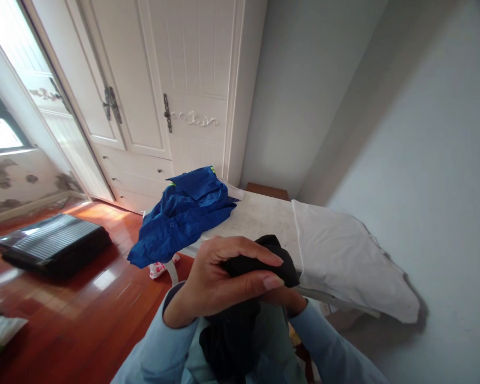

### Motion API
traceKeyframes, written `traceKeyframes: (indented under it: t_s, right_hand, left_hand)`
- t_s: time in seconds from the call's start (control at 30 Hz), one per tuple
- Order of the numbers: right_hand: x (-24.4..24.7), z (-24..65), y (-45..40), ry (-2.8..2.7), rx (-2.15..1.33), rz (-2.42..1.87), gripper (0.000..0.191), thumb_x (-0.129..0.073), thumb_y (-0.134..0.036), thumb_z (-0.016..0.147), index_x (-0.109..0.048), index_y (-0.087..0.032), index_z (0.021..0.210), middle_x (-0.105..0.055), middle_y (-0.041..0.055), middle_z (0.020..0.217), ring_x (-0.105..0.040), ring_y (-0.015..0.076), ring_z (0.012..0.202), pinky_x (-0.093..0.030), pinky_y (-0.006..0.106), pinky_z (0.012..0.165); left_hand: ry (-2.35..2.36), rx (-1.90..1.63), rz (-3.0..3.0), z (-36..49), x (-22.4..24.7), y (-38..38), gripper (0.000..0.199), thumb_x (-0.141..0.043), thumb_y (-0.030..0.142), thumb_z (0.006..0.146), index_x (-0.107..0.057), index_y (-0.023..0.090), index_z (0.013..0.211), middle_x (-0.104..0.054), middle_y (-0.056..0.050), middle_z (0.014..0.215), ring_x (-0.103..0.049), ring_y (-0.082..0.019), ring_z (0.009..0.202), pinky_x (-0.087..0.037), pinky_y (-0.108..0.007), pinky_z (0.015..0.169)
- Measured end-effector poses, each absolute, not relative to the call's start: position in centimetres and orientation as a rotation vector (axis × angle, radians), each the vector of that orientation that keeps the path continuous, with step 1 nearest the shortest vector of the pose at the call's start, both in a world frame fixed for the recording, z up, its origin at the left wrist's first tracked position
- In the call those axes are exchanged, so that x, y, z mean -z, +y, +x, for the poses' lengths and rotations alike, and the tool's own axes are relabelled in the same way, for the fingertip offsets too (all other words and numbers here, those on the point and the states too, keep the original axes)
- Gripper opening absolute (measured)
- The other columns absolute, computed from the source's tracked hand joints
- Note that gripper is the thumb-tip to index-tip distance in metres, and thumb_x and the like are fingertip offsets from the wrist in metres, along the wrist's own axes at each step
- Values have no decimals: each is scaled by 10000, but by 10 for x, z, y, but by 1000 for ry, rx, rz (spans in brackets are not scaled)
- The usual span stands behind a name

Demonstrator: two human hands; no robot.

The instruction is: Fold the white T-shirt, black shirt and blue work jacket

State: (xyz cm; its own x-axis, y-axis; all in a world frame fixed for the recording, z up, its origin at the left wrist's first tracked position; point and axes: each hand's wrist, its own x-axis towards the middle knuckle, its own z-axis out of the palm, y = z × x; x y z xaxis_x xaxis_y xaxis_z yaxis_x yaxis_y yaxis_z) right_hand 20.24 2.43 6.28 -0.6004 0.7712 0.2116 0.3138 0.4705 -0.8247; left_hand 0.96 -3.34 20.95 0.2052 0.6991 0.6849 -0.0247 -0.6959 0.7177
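Bunched black cloth (278, 266) is held close to the body at the lower middle, and part of it hangs down over the lap. My left hand (224, 274) curls round the top of the cloth, thumb and fingers closed on it. Behind and below it, my right hand (286, 298) is mostly hidden by the cloth and the left hand; its fingers do not show clearly. Beyond the hands, a crumpled blue garment (192, 205) lies on the left end of a long narrow board (262, 216). A white cloth (344, 256) covers the board's right end.
A white wardrobe (200, 64) stands behind the board, beside grey walls (424, 133). On the red wooden floor (92, 320) at the left lies a black ribbed case (56, 240). A white and green bag (0, 336) is at the lower left edge.
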Motion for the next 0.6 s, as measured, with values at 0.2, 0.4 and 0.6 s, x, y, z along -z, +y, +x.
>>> traceKeyframes:
  t_s: [0.2,0.4,0.6]
  right_hand:
    - [-74,223,32,-2009,-1207,-865,424,-634,-596,902,-757,-207,789,-714,14,718,-636,186,677,-539,293,644]
    - [-138,266,31,-1777,-694,-1082,303,-673,-500,892,-800,-226,913,-797,55,878,-723,235,833,-569,320,755]
    - [-189,270,32,-1825,-349,-1091,239,-642,-435,932,-800,-259,966,-809,42,978,-741,245,944,-573,355,878]
  left_hand:
    - [889,-1795,1586,-13,-197,-35,121,-876,312,745,-797,226,777,-757,-18,705,-676,-138,584,-529,-207,520]
    - [983,-1817,984,-9,-182,-45,245,-852,413,746,-718,223,824,-632,46,602,-525,-88,445,-412,-188,414]
    - [940,-1771,937,0,-173,-50,262,-850,438,737,-719,235,839,-634,36,618,-518,-94,458,-384,-194,410]
